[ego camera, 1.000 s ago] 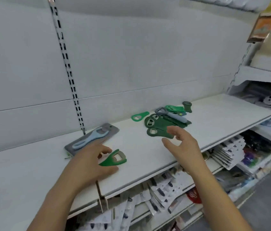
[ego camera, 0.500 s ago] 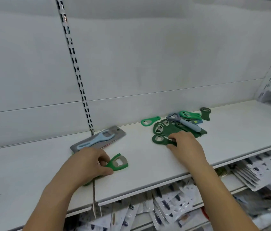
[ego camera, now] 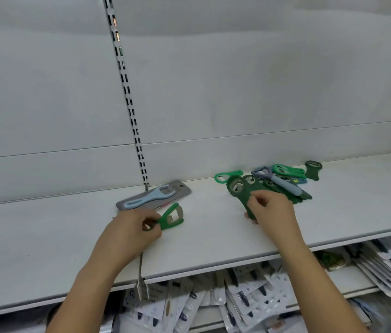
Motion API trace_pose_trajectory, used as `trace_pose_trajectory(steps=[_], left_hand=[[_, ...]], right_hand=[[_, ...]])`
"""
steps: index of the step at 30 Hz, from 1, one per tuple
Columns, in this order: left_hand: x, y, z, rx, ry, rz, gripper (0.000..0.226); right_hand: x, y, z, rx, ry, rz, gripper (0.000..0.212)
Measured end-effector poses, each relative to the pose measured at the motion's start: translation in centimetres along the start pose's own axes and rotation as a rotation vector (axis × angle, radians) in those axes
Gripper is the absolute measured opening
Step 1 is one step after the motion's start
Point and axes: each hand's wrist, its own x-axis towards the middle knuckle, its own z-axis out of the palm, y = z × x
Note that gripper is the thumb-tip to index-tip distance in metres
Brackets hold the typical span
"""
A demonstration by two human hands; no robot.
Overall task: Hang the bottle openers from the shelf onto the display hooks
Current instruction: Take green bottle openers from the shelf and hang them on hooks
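Moved: half a second ago the right hand (ego camera: 271,212) lay flat on the near edge of the pile. It now has one dark green bottle opener (ego camera: 237,188) tipped up off the shelf (ego camera: 45,236).
Right hand: thumb and fingers pinch the dark green bottle opener by its handle. Its round head stands beyond the fingertips, toward the back wall.
Left hand (ego camera: 132,231): fingers curled round the handle of a bright green bottle opener (ego camera: 171,217), as before. The metal-lined head points to the right of the knuckles; whether it touches the shelf cannot be told.
Pile of openers (ego camera: 303,195): on the shelf just beyond the right hand, mostly green, with a blue-grey handled opener (ego camera: 285,187) lying across the top.
Light green opener (ego camera: 228,176): flat on the shelf, beyond the right hand and to its left.
Carded blue opener (ego camera: 153,197): on a grey card just beyond the left hand.
Metal prong (ego camera: 140,267): at the shelf's front edge, beside the left wrist.
Packaged goods (ego camera: 249,304): on the level below both arms.
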Motion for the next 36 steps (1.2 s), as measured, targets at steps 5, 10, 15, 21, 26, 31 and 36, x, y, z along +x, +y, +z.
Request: trace_pose_trajectory(steps=[5,10,15,21,26,31,36], left_hand=[[-2.1,0.5,-0.1,-0.561,0.123,-0.171,0.019],[-5.4,-0.1,-1.3,-0.945,0.214,-0.273,0.02],[-8.8,-3.2,-3.5,-1.038,0.393,-0.348,0.02],[-14.7,-7.9,-7.2,-1.05,0.55,-0.402,0.018],[-20.6,-13.8,-10.6,-1.041,0.707,-0.458,0.018],[-27.5,-19.4,-14.6,-1.035,0.841,-0.513,0.018],[-34.8,-25.6,-19.3,-1.038,0.97,-0.537,0.015]], right_hand=[[-1.3,-1.8,0.7,0.599,-0.247,0.161,0.011],[-2.8,-4.0,2.8,0.737,-0.456,0.147,0.015],[-5.3,-7.2,6.6,0.796,-0.648,0.158,0.015],[-9.7,-11.8,12.5,0.808,-0.833,0.087,0.016],[-14.9,-16.1,18.4,0.775,-0.991,0.054,0.009],[-21.8,-20.6,24.6,0.773,-1.156,0.06,0.013],[-29.3,-25.7,31.3,0.827,-1.327,0.082,0.022]])
